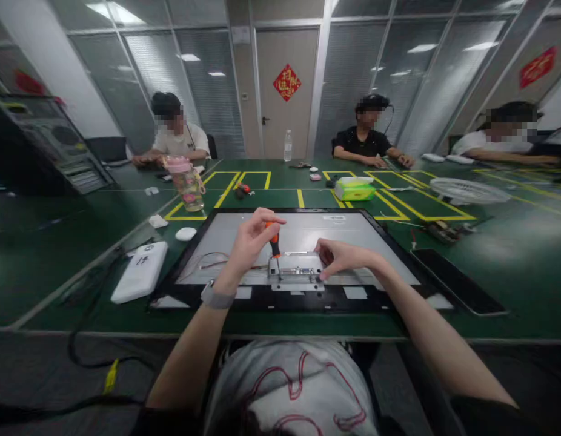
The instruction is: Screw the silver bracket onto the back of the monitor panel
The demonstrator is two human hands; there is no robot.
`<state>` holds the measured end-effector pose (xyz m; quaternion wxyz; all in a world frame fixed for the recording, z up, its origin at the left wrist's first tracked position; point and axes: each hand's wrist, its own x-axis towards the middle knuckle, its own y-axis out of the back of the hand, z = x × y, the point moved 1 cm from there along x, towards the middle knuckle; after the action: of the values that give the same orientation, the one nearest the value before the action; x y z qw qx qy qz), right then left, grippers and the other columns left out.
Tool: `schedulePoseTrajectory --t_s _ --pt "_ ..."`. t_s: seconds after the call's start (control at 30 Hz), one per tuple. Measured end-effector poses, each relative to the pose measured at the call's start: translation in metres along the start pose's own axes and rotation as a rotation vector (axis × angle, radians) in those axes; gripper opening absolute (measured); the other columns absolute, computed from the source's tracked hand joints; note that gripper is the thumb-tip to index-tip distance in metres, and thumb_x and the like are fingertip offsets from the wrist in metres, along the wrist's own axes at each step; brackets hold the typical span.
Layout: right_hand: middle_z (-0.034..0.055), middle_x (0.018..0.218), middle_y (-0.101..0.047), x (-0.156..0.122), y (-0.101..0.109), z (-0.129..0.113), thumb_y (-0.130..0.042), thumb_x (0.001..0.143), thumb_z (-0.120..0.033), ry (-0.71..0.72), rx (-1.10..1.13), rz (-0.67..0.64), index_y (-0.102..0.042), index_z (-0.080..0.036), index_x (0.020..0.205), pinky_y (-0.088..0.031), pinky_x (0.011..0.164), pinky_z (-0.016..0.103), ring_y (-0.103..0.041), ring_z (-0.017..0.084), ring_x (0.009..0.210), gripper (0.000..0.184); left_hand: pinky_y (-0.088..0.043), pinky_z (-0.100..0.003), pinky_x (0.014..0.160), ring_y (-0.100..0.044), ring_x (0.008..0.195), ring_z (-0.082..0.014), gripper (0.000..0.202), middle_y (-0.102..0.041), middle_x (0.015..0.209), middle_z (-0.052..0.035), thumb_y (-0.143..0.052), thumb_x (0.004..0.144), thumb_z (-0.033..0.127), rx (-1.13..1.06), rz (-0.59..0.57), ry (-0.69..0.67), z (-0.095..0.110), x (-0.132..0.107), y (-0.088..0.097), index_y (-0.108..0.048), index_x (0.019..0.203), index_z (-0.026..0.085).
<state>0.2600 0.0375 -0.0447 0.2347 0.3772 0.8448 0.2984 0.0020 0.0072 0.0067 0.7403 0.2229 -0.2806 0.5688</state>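
Note:
My left hand (252,240) is closed around an orange-and-black screwdriver (275,247). The screwdriver stands nearly upright, its tip down at the left part of a metal bracket (297,287) with a row of connector ports. At the bracket's right end, my right hand (346,255) grips it between the thumb in front and the fingers behind. The bracket lies on the grey back of a flat display panel (353,233) with a black frame. Thin wires (212,261) run over the panel left of the bracket. Whether a screw sits under the tip is too small to tell.
On the green table, left of the panel, are a white power bank-like block (140,272) and a pink-lidded bottle (186,188). A black phone-like slab (457,281) lies right. Behind are a green tissue pack (354,189) and a white racket-shaped object (469,191). Several people sit opposite.

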Motion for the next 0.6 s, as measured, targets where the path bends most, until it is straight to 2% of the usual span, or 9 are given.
schedulePoseTrajectory --t_s 0.17,0.23,0.37,0.47,0.6 --pt "-0.0037 0.074 -0.052 -0.0020 0.0008 0.0006 -0.086 0.054 -0.054 0.002 0.003 0.003 -0.046 -0.020 0.096 -0.037 0.060 0.027 -0.048 0.015 0.067 0.067 -0.050 -0.027 0.074 -0.062 0.078 -0.0147 0.024 -0.066 0.085 -0.0038 -0.064 0.088 0.038 -0.056 0.006 0.112 0.0006 -0.0021 0.0017 -0.074 0.100 0.020" --pt "-0.0038 0.074 -0.052 -0.0020 0.0007 0.0012 -0.086 0.054 -0.055 0.009 0.014 0.004 -0.047 -0.020 0.096 -0.037 0.060 0.027 -0.048 0.015 0.067 0.068 -0.050 -0.028 0.078 -0.063 0.083 -0.0163 0.026 -0.068 0.087 -0.0052 -0.061 0.090 0.040 -0.099 -0.012 0.127 0.0017 -0.0018 0.0008 -0.074 0.101 0.020" --pt "-0.0039 0.075 -0.052 -0.0022 0.0007 0.0014 -0.086 0.054 -0.056 0.011 0.013 -0.005 -0.047 -0.020 0.097 -0.037 0.059 0.027 -0.049 0.014 0.067 0.068 -0.048 -0.024 0.068 -0.060 0.075 -0.0113 0.018 -0.062 0.093 -0.0033 -0.071 0.083 0.037 -0.034 0.017 0.032 0.0021 -0.0005 0.0006 -0.076 0.088 0.021" --pt "-0.0038 0.075 -0.051 -0.0028 0.0010 0.0005 -0.085 0.055 -0.056 0.012 0.017 -0.008 -0.047 -0.019 0.097 -0.037 0.059 0.027 -0.049 0.014 0.067 0.068 -0.048 -0.023 0.065 -0.060 0.071 -0.0107 0.017 -0.063 0.090 -0.0027 -0.072 0.083 0.035 -0.009 0.018 0.034 0.0010 -0.0010 0.0008 -0.076 0.091 0.022" --pt "-0.0042 0.073 -0.051 -0.0029 0.0011 -0.0002 -0.087 0.055 -0.054 0.010 0.030 -0.007 -0.047 -0.019 0.097 -0.037 0.059 0.027 -0.048 0.015 0.067 0.067 -0.051 -0.030 0.086 -0.067 0.092 -0.0185 0.027 -0.073 0.098 -0.0074 -0.061 0.091 0.037 -0.105 -0.041 0.128 0.0026 -0.0029 -0.0010 -0.073 0.109 0.020"
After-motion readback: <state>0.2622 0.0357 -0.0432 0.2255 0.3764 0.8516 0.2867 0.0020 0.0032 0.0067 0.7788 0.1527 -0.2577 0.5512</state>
